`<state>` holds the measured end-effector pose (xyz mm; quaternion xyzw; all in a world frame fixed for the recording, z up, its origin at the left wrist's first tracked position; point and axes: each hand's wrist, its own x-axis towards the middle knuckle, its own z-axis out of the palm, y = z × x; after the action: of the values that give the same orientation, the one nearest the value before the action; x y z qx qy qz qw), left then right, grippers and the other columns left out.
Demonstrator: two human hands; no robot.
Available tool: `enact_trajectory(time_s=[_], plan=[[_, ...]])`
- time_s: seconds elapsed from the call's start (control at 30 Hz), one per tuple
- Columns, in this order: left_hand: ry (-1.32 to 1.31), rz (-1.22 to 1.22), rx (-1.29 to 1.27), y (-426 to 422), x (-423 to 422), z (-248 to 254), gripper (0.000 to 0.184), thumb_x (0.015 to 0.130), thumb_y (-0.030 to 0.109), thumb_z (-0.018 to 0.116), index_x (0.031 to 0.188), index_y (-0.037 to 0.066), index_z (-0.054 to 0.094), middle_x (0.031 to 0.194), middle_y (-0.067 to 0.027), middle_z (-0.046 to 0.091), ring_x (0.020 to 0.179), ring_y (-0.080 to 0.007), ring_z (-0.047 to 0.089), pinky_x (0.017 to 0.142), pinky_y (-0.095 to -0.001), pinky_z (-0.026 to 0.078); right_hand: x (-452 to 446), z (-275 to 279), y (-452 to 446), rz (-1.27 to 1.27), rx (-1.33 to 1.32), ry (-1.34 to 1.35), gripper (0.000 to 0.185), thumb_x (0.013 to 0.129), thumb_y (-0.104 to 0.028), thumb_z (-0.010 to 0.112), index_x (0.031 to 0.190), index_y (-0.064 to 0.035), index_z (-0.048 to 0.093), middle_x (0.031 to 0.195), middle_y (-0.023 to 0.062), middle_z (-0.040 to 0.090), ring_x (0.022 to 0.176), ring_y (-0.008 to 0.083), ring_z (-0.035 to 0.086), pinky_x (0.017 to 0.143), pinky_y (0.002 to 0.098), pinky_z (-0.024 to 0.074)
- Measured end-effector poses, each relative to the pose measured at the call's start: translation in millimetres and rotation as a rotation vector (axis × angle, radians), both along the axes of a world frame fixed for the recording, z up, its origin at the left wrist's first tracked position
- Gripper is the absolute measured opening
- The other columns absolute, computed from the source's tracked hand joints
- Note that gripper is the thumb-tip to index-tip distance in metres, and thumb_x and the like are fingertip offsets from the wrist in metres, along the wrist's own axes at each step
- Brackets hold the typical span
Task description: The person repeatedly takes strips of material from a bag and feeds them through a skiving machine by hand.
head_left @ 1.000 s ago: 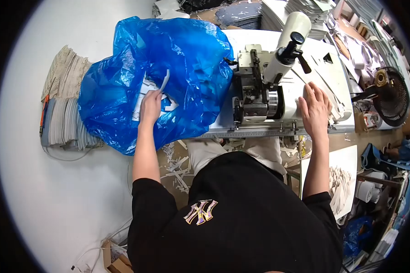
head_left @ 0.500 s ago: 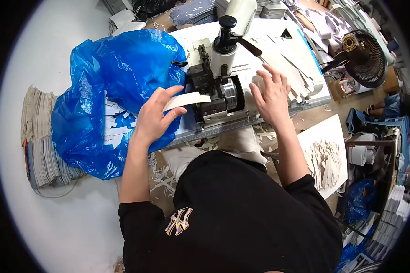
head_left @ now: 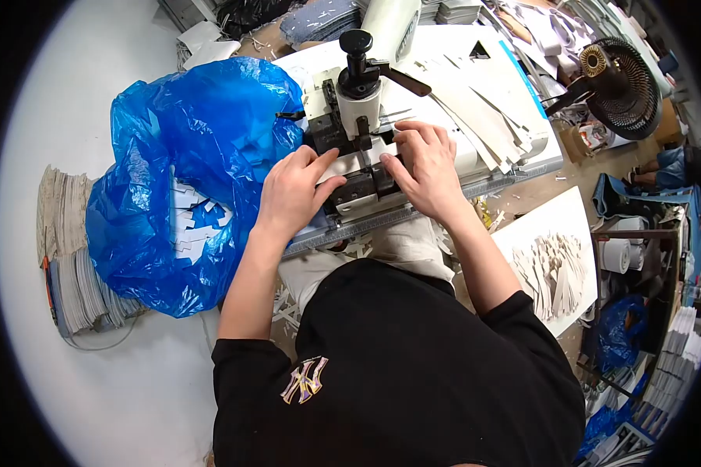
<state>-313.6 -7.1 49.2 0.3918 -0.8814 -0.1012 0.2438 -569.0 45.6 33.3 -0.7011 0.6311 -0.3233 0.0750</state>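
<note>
A skiving-type machine [head_left: 358, 97] with a black knob and lever stands before me. A pale flat strip [head_left: 349, 165] lies across its black bed. My left hand [head_left: 288, 191] is at the bed's left side, thumb and index finger around the strip's left end. From the right, my right hand [head_left: 430, 173] reaches in, thumb and index finger at the strip's other end by the roller. My right fingers partly hide that end. Close to my left hand is a blue plastic bag [head_left: 144, 226], with white cut pieces [head_left: 191, 222] showing in its opening.
Long pale strips [head_left: 483, 117] lie on the machine table at right. A board [head_left: 588, 265] bears a heap of narrow strips [head_left: 553, 272]. A black fan [head_left: 619, 89] stands at far right. Stacked sheets [head_left: 86, 272] rest at left. A metal rail [head_left: 475, 189] edges the table.
My right hand has moved left, onto the machine by the roller. My left hand has shifted right, and the strip now lies across the bed between both hands.
</note>
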Motion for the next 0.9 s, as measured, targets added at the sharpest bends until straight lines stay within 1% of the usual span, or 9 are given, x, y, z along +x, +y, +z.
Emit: enact_trajectory(time_s=[0.13, 0.2, 0.33, 0.43, 0.57, 0.63, 0.73, 0.77, 0.9], plan=[[0.037, -0.025, 0.012, -7, -9, -2, 0.037, 0.089, 0.026, 0.084, 0.119, 0.005, 0.078, 0.095, -0.0106, 0.063, 0.085, -0.0316, 0.067, 0.076, -0.0431, 0.056, -12, 2, -6, -0.038, 0.014, -0.030, 0.024, 0.101, -0.026, 0.070, 0.115, -0.0071, 0.069, 0.134, 0.0089, 0.064, 0.125, 0.0319, 0.051, 0.109, 0.0447, 0.0379], [0.054, -0.024, 0.022, -9, -9, -4, 0.036, 0.089, 0.025, 0.085, 0.117, 0.005, 0.078, 0.095, -0.0106, 0.064, 0.085, -0.0319, 0.067, 0.076, -0.0431, 0.056, -34, 8, 0, -0.147, -0.100, -0.075, 0.022, 0.103, -0.024, 0.069, 0.113, -0.0048, 0.068, 0.128, 0.0094, 0.065, 0.121, 0.0299, 0.052, 0.108, 0.0432, 0.0382], [0.093, 0.014, 0.008, -8, -3, -6, 0.034, 0.089, 0.023, 0.084, 0.117, 0.004, 0.078, 0.094, -0.0105, 0.064, 0.087, -0.0321, 0.067, 0.077, -0.0430, 0.056, -73, 13, 9, -0.257, -0.197, -0.086, 0.023, 0.105, -0.025, 0.067, 0.112, -0.0031, 0.068, 0.130, 0.0099, 0.063, 0.122, 0.0287, 0.050, 0.110, 0.0417, 0.0371], [0.099, 0.123, 0.001, -8, 26, 0, 0.028, 0.092, 0.021, 0.082, 0.116, 0.006, 0.077, 0.095, -0.0107, 0.065, 0.088, -0.0310, 0.067, 0.077, -0.0410, 0.054, -98, 4, 9, -0.535, -0.315, -0.220, 0.029, 0.106, -0.031, 0.066, 0.115, -0.0037, 0.067, 0.135, 0.0104, 0.062, 0.127, 0.0305, 0.048, 0.114, 0.0457, 0.0339], [0.134, 0.347, 0.045, -17, 91, -2, 0.023, 0.095, 0.020, 0.079, 0.114, 0.008, 0.077, 0.097, -0.0106, 0.066, 0.086, -0.0288, 0.067, 0.076, -0.0400, 0.053, -105, -11, 9, -0.754, -0.154, 0.093, 0.040, 0.105, -0.042, 0.067, 0.122, -0.0049, 0.066, 0.142, 0.0103, 0.059, 0.134, 0.0320, 0.045, 0.118, 0.0522, 0.0293], [0.083, 0.580, 0.103, -16, 132, -7, 0.024, 0.098, 0.017, 0.074, 0.120, 0.008, 0.075, 0.102, -0.0124, 0.067, 0.090, -0.0294, 0.069, 0.078, -0.0408, 0.055, -105, -6, 14, -0.763, -0.120, 0.158, 0.045, 0.105, -0.046, 0.067, 0.124, -0.0054, 0.065, 0.146, 0.0107, 0.057, 0.137, 0.0324, 0.044, 0.118, 0.0553, 0.0277], [-0.002, 0.695, 0.070, -21, 210, -43, 0.029, 0.101, 0.014, 0.066, 0.129, 0.008, 0.072, 0.112, -0.0154, 0.071, 0.100, -0.0337, 0.071, 0.085, -0.0418, 0.056, -102, -6, 18, -0.772, -0.121, 0.300, 0.052, 0.102, -0.051, 0.069, 0.128, -0.0062, 0.065, 0.156, 0.0115, 0.052, 0.146, 0.0323, 0.040, 0.120, 0.0580, 0.0262], [-0.101, 0.721, 0.092, -21, 233, -56, 0.030, 0.100, 0.013, 0.065, 0.129, 0.008, 0.071, 0.115, -0.0172, 0.070, 0.105, -0.0365, 0.070, 0.090, -0.0441, 0.056, -97, 1, 21, -0.717, -0.140, 0.301, 0.048, 0.101, -0.047, 0.070, 0.128, -0.0072, 0.066, 0.157, 0.0108, 0.052, 0.147, 0.0325, 0.039, 0.120, 0.0565, 0.0268], [-0.249, 0.593, 0.106, -12, 284, -93, 0.030, 0.098, 0.011, 0.064, 0.128, 0.007, 0.069, 0.124, -0.0209, 0.068, 0.119, -0.0418, 0.064, 0.101, -0.0474, 0.052, -72, 1, 18, -0.506, -0.190, 0.254, 0.039, 0.100, -0.037, 0.074, 0.127, -0.0097, 0.068, 0.157, 0.0091, 0.053, 0.146, 0.0330, 0.040, 0.120, 0.0524, 0.0283]])
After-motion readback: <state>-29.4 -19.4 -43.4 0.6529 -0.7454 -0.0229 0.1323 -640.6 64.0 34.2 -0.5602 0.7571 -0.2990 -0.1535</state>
